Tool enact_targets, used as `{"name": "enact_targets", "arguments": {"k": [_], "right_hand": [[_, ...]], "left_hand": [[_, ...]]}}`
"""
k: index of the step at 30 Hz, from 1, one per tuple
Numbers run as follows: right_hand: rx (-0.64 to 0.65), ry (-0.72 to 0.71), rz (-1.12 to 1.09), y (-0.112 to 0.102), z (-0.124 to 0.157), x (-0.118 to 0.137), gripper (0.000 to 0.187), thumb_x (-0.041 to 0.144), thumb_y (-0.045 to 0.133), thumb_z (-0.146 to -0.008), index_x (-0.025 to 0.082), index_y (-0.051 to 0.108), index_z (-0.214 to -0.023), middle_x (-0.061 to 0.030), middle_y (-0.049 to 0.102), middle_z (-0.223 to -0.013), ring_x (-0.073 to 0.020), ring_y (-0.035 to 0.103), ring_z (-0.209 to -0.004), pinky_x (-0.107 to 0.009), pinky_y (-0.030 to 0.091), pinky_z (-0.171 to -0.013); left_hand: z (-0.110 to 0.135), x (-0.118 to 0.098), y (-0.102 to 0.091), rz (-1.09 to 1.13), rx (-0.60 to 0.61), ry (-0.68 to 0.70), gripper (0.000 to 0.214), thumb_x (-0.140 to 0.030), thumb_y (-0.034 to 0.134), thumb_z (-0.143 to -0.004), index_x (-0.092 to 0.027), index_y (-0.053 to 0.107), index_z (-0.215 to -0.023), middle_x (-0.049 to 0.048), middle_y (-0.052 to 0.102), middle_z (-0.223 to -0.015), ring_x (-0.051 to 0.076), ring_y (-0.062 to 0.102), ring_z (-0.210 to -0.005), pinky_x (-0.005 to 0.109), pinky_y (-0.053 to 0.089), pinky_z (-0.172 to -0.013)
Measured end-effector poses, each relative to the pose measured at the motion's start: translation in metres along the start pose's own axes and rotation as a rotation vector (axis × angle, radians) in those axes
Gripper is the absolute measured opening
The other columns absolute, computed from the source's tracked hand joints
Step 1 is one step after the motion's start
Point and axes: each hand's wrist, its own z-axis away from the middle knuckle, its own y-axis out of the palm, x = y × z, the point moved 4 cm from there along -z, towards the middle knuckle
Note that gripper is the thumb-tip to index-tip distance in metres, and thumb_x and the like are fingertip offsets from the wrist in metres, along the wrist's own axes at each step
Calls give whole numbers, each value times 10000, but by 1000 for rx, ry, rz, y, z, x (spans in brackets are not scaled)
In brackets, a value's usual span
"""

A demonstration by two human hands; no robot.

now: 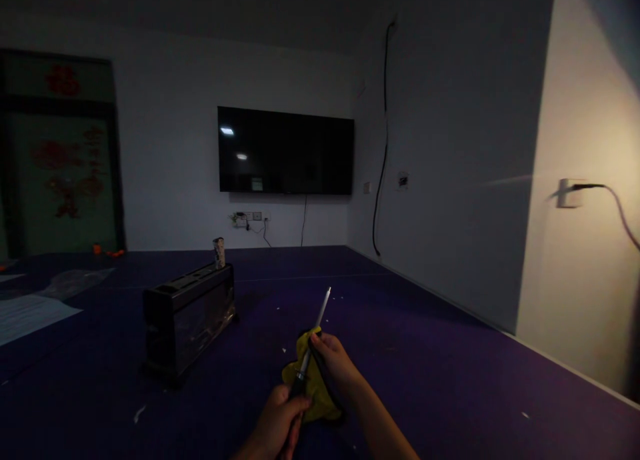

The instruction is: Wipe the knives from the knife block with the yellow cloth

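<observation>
My left hand (278, 417) is closed round the dark handle of a thin knife (315, 337), whose pale blade points up and away. My right hand (334, 360) is closed on a yellow cloth (313, 390), pinching it against the lower part of the blade. The cloth hangs down between my two hands. Both hands are held low at the centre of the view, above a dark purple floor.
A dark knife block (187, 313) stands on the purple floor (425, 353) to the left, with one handle (219, 252) sticking out of its top. A black TV (285, 151) hangs on the far wall. A plug and cable (575, 192) sit on the right wall. Pale sheets (30, 310) lie far left.
</observation>
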Motion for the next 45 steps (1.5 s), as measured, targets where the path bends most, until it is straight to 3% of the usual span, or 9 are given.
{"name": "enact_targets", "arguments": {"k": [18,30,45], "right_hand": [[-9,39,125,5,2,-2,427,528,661,-658,111,590,-711,0,572,-548,-113,530,-472,-239,397,-495],[57,74,175,14,7,-4,451,554,663,-633,108,601,-646,-14,580,-540,-101,502,-448,-224,375,-465],[158,89,163,18,8,-12,392,484,666,-678,98,641,-739,-33,616,-627,-110,541,-534,-242,412,-562]], "left_hand": [[3,0,-3,21,-41,6,333,-520,483,-628,-200,427,-702,-99,358,-293,76,272,-199,189,140,-270],[3,1,-3,75,-32,43,408,-573,548,-593,-182,462,-673,-99,352,-303,55,261,-213,184,145,-301],[4,-5,-2,90,-29,22,346,-520,513,-589,-179,482,-646,-87,352,-275,69,273,-192,183,154,-267]]}}
